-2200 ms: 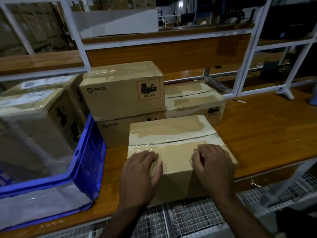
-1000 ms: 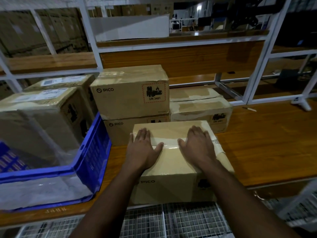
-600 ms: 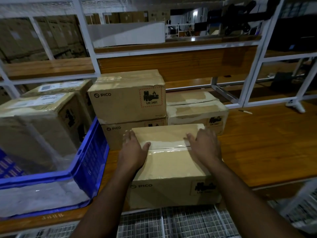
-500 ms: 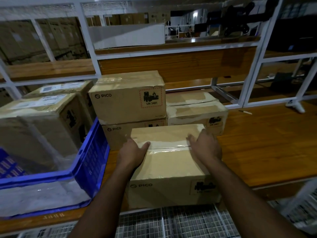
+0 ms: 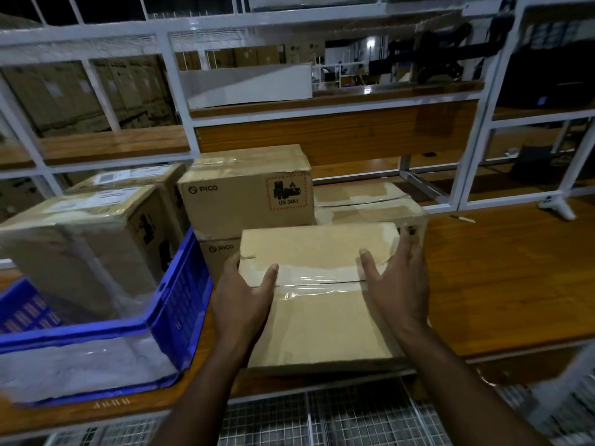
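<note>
cardboard box (image 5: 322, 320) centred between both hands | left hand (image 5: 241, 304) clasps left edge | right hand (image 5: 401, 284) clasps right edge

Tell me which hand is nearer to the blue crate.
The left. The left hand grips the left edge of the front box, beside the blue crate; the right hand holds its right edge, farther away.
</note>
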Available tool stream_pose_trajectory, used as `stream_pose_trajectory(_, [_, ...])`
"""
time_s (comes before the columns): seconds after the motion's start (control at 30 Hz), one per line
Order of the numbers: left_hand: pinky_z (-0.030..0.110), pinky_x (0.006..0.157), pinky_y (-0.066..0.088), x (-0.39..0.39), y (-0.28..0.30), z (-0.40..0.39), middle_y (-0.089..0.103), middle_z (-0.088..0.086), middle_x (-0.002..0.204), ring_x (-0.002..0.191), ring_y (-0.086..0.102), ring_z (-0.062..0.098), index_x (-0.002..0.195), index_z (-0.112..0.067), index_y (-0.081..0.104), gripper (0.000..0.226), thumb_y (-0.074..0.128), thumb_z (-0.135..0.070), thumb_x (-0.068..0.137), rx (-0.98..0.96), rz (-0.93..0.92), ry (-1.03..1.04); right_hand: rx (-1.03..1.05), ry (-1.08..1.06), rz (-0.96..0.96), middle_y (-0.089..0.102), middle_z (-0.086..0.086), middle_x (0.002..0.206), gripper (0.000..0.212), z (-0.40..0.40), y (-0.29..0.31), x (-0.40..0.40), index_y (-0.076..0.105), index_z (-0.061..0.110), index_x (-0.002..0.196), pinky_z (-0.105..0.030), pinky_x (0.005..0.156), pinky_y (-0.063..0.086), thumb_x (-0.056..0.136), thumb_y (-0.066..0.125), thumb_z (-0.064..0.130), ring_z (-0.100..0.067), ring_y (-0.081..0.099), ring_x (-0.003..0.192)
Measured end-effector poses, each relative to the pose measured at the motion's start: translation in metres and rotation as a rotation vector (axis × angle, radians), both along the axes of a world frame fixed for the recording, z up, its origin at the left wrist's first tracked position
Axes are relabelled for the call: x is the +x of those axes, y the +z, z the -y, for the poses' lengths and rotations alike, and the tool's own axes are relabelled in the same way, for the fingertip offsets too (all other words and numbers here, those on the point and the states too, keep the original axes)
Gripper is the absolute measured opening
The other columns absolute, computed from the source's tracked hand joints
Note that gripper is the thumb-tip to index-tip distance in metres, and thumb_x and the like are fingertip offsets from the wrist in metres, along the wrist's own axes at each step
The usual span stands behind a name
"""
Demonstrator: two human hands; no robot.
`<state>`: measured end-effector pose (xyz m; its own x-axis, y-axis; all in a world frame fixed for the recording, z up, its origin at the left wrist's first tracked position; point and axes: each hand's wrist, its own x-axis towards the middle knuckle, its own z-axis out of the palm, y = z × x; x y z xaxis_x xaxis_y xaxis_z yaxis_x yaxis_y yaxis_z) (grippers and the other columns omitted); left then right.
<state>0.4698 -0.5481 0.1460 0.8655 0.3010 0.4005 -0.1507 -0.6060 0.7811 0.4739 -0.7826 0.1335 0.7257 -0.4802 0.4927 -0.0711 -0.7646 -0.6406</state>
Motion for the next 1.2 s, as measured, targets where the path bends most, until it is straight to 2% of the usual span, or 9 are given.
stream_pose_trajectory(0.17, [0.029, 0.086, 0.047, -0.006, -0.002, -0.007, 0.047, -0.014, 0.122, 0.110, 0.053, 0.007, 0.136, -0.028, 0.045, 0.060, 0.073, -0.049, 0.088, -0.102, 0.184, 0.007, 0.104, -0.057, 0.155, 0.037, -0.012, 0.138, 0.083, -0.004, 0.010, -0.006, 0.014, 0.029, 0.155, -0.049, 0.085, 0.054, 0.091, 0.053, 0.062, -0.029, 0.044, 0.118])
stream_pose_trajectory(0.3, [0.030, 0.077, 0.046, -0.016, -0.014, -0.012, 0.044, -0.007, 0.121, 0.108, 0.051, 0.013, 0.140, -0.023, 0.043, 0.067, 0.058, -0.063, 0.087, -0.116, 0.187, 0.088, 0.152, -0.012, 0.184, 0.037, -0.011, 0.140, 0.077, -0.005, 0.001, -0.011, 0.019, 0.033, 0.154, -0.048, 0.084, 0.053, 0.089, 0.038, 0.070, -0.030, 0.045, 0.121])
stream_pose_trajectory(0.57, [0.033, 0.065, 0.047, -0.020, -0.021, -0.018, 0.048, 0.000, 0.108, 0.090, 0.054, 0.017, 0.106, -0.023, 0.042, 0.058, 0.035, -0.078, 0.088, -0.152, 0.138, 0.125, 0.177, 0.069, 0.243, 0.045, -0.010, 0.126, 0.059, -0.004, -0.010, -0.014, 0.040, 0.018, 0.133, -0.035, 0.071, 0.044, 0.090, 0.045, 0.057, -0.027, 0.052, 0.107])
stream_pose_trajectory(0.7, [0.036, 0.077, 0.054, -0.020, -0.004, -0.019, 0.042, -0.005, 0.125, 0.112, 0.052, 0.015, 0.123, -0.025, 0.041, 0.055, 0.049, -0.067, 0.088, -0.213, 0.150, 0.087, 0.195, 0.052, 0.257, 0.036, -0.013, 0.140, 0.067, -0.014, -0.006, -0.016, 0.033, 0.016, 0.145, -0.036, 0.072, 0.048, 0.092, 0.048, 0.055, -0.029, 0.047, 0.118])
stream_pose_trajectory(0.8, [0.043, 0.101, 0.049, -0.020, 0.009, -0.020, 0.044, 0.000, 0.142, 0.133, 0.043, 0.015, 0.141, -0.018, 0.043, 0.055, 0.064, -0.029, 0.091, -0.039, 0.240, 0.061, 0.002, 0.043, 0.272, 0.042, -0.012, 0.142, 0.060, -0.019, 0.007, -0.017, 0.048, 0.014, 0.138, -0.051, 0.098, 0.046, 0.094, 0.044, 0.054, -0.029, 0.041, 0.131])
stream_pose_trajectory(0.9, [0.051, 0.125, 0.013, -0.019, 0.019, -0.012, 0.059, 0.004, 0.139, 0.148, 0.034, 0.022, 0.132, -0.014, 0.060, 0.043, 0.067, -0.014, 0.089, 0.410, 0.250, -0.002, -0.282, 0.135, 0.281, 0.069, -0.005, 0.118, 0.036, -0.026, 0.019, -0.015, 0.071, 0.016, 0.105, -0.057, 0.120, 0.019, 0.099, 0.045, 0.040, -0.022, 0.054, 0.126])
stream_pose_trajectory(0.97, [0.044, 0.125, 0.017, -0.020, 0.023, -0.004, 0.065, 0.005, 0.135, 0.143, 0.043, 0.020, 0.128, -0.015, 0.067, 0.036, 0.053, -0.026, 0.097, 0.570, 0.153, -0.059, -0.370, 0.193, 0.196, 0.074, 0.000, 0.106, 0.035, -0.037, 0.024, -0.015, 0.074, 0.017, 0.097, -0.051, 0.120, 0.021, 0.099, 0.045, 0.036, -0.016, 0.063, 0.112])
stream_pose_trajectory(1.07, [0.035, 0.121, 0.027, -0.019, 0.028, 0.000, 0.058, 0.003, 0.145, 0.139, 0.048, 0.013, 0.138, -0.017, 0.062, 0.052, 0.033, -0.039, 0.100, 0.630, 0.040, -0.104, -0.388, 0.249, 0.052, 0.073, 0.000, 0.110, 0.030, -0.047, 0.030, -0.012, 0.074, 0.017, 0.104, -0.040, 0.113, 0.037, 0.098, 0.048, 0.030, -0.013, 0.064, 0.106])
stream_pose_trajectory(1.2, [0.031, 0.118, 0.029, -0.012, 0.042, -0.003, 0.049, -0.002, 0.153, 0.141, 0.043, 0.012, 0.146, -0.020, 0.054, 0.046, 0.042, -0.037, 0.104, 0.642, -0.040, -0.168, -0.483, 0.319, -0.139, 0.066, 0.001, 0.095, 0.025, -0.055, 0.051, 0.000, 0.067, 0.017, 0.093, -0.034, 0.096, 0.044, 0.096, 0.049, 0.034, -0.015, 0.057, 0.086])
